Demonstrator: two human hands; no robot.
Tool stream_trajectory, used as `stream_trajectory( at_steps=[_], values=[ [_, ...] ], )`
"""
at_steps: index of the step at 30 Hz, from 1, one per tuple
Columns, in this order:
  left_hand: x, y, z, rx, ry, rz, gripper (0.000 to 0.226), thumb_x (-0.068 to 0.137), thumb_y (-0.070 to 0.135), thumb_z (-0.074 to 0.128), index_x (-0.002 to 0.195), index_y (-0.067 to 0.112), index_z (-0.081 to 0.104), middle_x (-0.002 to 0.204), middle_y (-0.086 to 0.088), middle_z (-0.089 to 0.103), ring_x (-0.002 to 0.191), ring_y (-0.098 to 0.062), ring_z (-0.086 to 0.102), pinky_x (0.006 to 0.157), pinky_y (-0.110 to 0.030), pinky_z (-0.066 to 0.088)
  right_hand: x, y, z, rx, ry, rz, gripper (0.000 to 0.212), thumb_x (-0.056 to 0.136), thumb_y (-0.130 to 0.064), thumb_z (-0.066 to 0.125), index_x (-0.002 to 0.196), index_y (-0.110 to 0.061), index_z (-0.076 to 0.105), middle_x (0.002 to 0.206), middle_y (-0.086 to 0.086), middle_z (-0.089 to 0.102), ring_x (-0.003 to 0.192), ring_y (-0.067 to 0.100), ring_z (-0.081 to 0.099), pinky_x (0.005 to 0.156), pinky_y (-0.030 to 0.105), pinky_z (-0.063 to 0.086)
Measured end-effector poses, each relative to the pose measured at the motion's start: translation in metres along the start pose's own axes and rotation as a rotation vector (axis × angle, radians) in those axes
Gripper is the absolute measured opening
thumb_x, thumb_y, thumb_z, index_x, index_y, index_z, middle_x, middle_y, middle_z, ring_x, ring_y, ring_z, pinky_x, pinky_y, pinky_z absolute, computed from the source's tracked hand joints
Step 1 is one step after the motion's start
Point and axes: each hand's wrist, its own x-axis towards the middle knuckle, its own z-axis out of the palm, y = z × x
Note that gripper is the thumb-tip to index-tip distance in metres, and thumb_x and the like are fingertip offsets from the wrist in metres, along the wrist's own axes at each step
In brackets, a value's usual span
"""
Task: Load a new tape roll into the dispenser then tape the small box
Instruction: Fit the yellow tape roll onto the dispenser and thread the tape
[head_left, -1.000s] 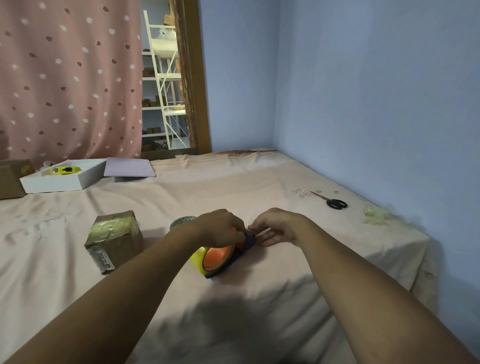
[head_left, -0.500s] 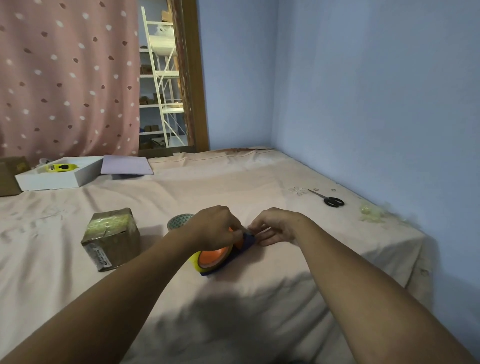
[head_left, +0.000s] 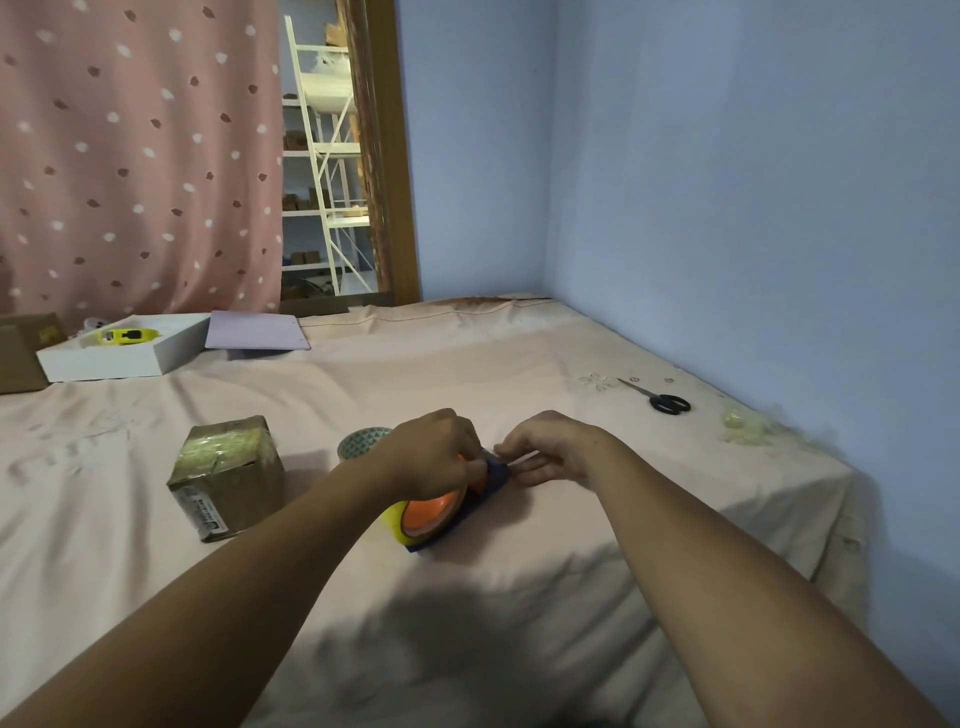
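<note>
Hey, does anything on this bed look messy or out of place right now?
A crumpled clump of clear used tape lies near the bed's right edge by the wall, past the scissors. The small box sits tilted, its top covered in wrinkled tape. Nothing looks spilled.

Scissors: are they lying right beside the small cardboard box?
No, the scissors lie far right near the wall, while the small box sits left of the hands.

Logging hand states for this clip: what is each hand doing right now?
Left hand: closed on the tape dispenser.
Right hand: fingers pinched together at the dispenser's front end; what they grip cannot be told.
</note>
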Motion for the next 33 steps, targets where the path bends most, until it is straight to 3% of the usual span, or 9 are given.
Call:
stream_trajectory(
  at_steps=[7,11,13,15,17,21,27,31,33],
  values=[
    [0.002,0.006,0.001,0.064,-0.028,-0.081,0.057,0.08,0.06,0.034,0.082,0.022,0.077,0.079,-0.004,0.073,0.079,-0.021,0.062,0.071,-0.042,0.054,0.003,0.005,0.002,0.022,0.031,-0.023,0.013,0.085,-0.005,0.073,0.098,-0.006,0.073,0.106,0.016,0.079,0.083,0.024,0.078,0.066,0.029,0.061],
    [-0.001,0.01,-0.001,0.054,-0.011,-0.078,0.04,0.082,0.05,0.05,0.104,0.029,0.076,0.115,0.005,0.068,0.109,-0.02,0.06,0.087,-0.042,0.053,0.008,0.006,0.004,0.041,0.039,-0.02,0.023,0.086,-0.006,0.071,0.108,-0.003,0.074,0.104,0.014,0.079,0.086,0.025,0.075,0.078,0.032,0.063],
    [-0.003,0.011,-0.002,0.055,0.006,-0.119,0.053,0.084,0.047,0.06,0.132,0.027,0.062,0.138,0.003,0.052,0.126,-0.021,0.051,0.095,-0.045,0.051,0.01,0.005,0.007,0.034,0.031,0.004,0.025,0.088,-0.009,0.071,0.112,-0.001,0.072,0.113,0.016,0.077,0.089,0.025,0.076,0.08,0.034,0.064],
    [-0.004,0.011,-0.004,0.084,-0.068,-0.244,0.076,0.08,0.054,0.067,0.146,0.023,0.044,0.143,-0.003,0.046,0.127,-0.028,0.05,0.095,-0.046,0.05,0.01,0.003,0.01,0.038,-0.001,0.041,0.023,0.09,-0.013,0.072,0.11,-0.003,0.072,0.114,0.016,0.076,0.089,0.026,0.077,0.076,0.036,0.065],
    [-0.006,0.012,-0.008,0.134,-0.155,-0.364,0.081,0.077,0.059,0.071,0.141,0.019,0.042,0.134,-0.008,0.054,0.115,-0.031,0.056,0.083,-0.039,0.049,0.008,-0.001,0.01,0.072,-0.033,0.055,0.024,0.089,-0.014,0.075,0.11,-0.003,0.069,0.107,0.013,0.073,0.083,0.025,0.077,0.069,0.035,0.064],
    [-0.011,0.013,-0.016,0.15,-0.145,-0.447,0.05,0.079,0.056,0.072,0.106,0.016,0.058,0.094,-0.002,0.06,0.076,-0.017,0.053,0.055,-0.029,0.036,0.008,-0.014,0.011,0.09,-0.034,0.003,0.018,0.09,-0.009,0.075,0.104,0.0,0.068,0.088,0.013,0.074,0.076,0.025,0.075,0.065,0.034,0.063],
    [-0.019,-0.002,-0.014,0.019,-0.02,-0.516,0.052,0.072,0.059,0.07,0.102,0.019,0.062,0.088,0.001,0.062,0.083,-0.02,0.061,0.07,-0.033,0.054,0.005,-0.027,0.018,0.156,-0.043,-0.016,0.01,0.087,-0.008,0.074,0.096,-0.005,0.07,0.095,0.013,0.073,0.075,0.02,0.071,0.061,0.027,0.06],
    [-0.031,-0.012,-0.002,-0.155,0.199,-0.516,0.05,0.067,0.056,0.068,0.104,0.023,0.06,0.095,-0.002,0.066,0.086,-0.027,0.062,0.074,-0.039,0.056,-0.003,-0.032,0.029,0.439,-0.163,0.066,0.015,0.082,-0.013,0.07,0.096,-0.01,0.071,0.08,0.005,0.069,0.063,0.015,0.059,0.055,0.023,0.05],
    [-0.039,-0.015,0.006,-0.259,0.318,-0.5,0.046,0.068,0.052,0.075,0.104,0.026,0.063,0.093,0.0,0.067,0.087,-0.026,0.062,0.072,-0.037,0.055,-0.007,-0.026,0.043,0.605,-0.247,0.071,0.026,0.079,-0.017,0.073,0.105,-0.009,0.071,0.085,0.007,0.071,0.07,0.019,0.064,0.063,0.028,0.052]
  ],
)
